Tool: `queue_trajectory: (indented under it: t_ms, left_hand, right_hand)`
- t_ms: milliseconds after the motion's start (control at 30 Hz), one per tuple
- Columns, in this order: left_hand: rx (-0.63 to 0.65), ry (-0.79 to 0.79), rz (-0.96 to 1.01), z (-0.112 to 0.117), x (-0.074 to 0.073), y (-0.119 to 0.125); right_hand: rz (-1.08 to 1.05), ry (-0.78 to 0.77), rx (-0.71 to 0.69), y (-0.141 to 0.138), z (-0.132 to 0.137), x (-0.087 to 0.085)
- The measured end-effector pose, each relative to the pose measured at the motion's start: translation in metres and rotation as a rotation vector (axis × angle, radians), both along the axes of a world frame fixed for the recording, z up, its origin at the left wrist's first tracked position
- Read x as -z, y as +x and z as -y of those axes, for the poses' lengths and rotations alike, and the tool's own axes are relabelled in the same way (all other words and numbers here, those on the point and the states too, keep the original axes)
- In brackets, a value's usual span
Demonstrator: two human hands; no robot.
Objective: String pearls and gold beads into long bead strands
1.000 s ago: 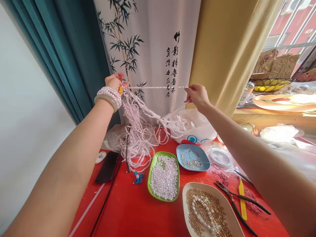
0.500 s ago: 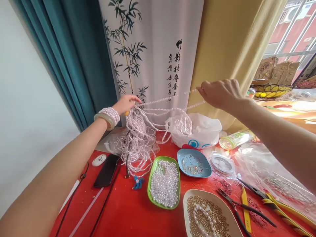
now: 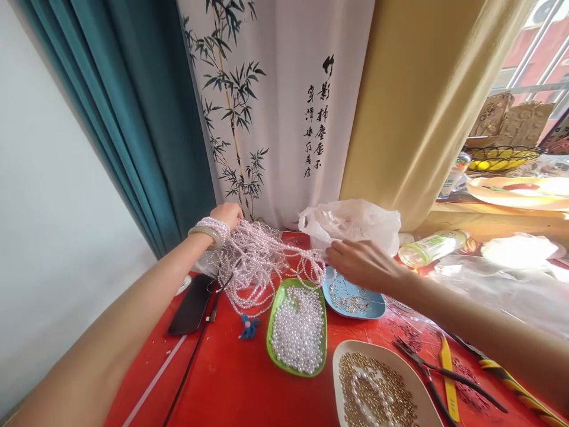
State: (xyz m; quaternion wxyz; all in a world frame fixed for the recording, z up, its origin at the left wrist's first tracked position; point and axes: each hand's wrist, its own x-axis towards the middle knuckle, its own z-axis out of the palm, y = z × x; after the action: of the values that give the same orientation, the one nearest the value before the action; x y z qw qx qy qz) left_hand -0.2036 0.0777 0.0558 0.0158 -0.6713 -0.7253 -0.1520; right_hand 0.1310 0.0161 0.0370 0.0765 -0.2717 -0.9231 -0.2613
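Observation:
A large tangle of pale pink pearl bead strands (image 3: pixel 253 261) lies on the red table, spilling to the right. At its back left edge my left hand (image 3: pixel 227 214) is closed on the strands, with a beaded bracelet and a bangle (image 3: pixel 208 233) on that wrist. My right hand (image 3: pixel 355 260) is closed around the right end of the strands, low in front of the white plastic bag (image 3: pixel 355 222). Its fingertips are partly hidden. Just in front of the strands are a green tray of white pearls (image 3: pixel 269 338) and a blue tray of small metal pins (image 3: pixel 351 314).
A cream tray (image 3: pixel 338 379) holds gold beads and a short pearl string. Pliers (image 3: pixel 427 365) and yellow tweezers (image 3: pixel 448 382) lie right. A phone (image 3: pixel 191 305), a cable (image 3: pixel 195 350) and a blue flower ornament (image 3: pixel 249 327) lie left. A bottle (image 3: pixel 433 248) lies behind my right forearm.
Both hands have come down, the right one also moving left. The strands stretched between them now lie lower and bunched, and those over the plastic bag have been drawn off it.

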Motion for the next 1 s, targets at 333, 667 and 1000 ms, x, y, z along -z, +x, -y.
queue_trajectory:
  t_ms: [333,667,1000]
  left_hand:
    - [0.155,-0.008,0.268,0.004,-0.019,0.006]
    - [0.487,-0.162,0.81,0.007,-0.013,0.033]
    - [0.612,-0.281,0.653,0.016,-0.007,0.035]
  right_hand:
    - [-0.509,-0.534,0.069,-0.081,-0.03,-0.01]
    - [-0.602,-0.724,0.075,-0.137,-0.071,-0.028]
    - [-0.567,-0.775,0.1,-0.099,-0.075,-0.059]
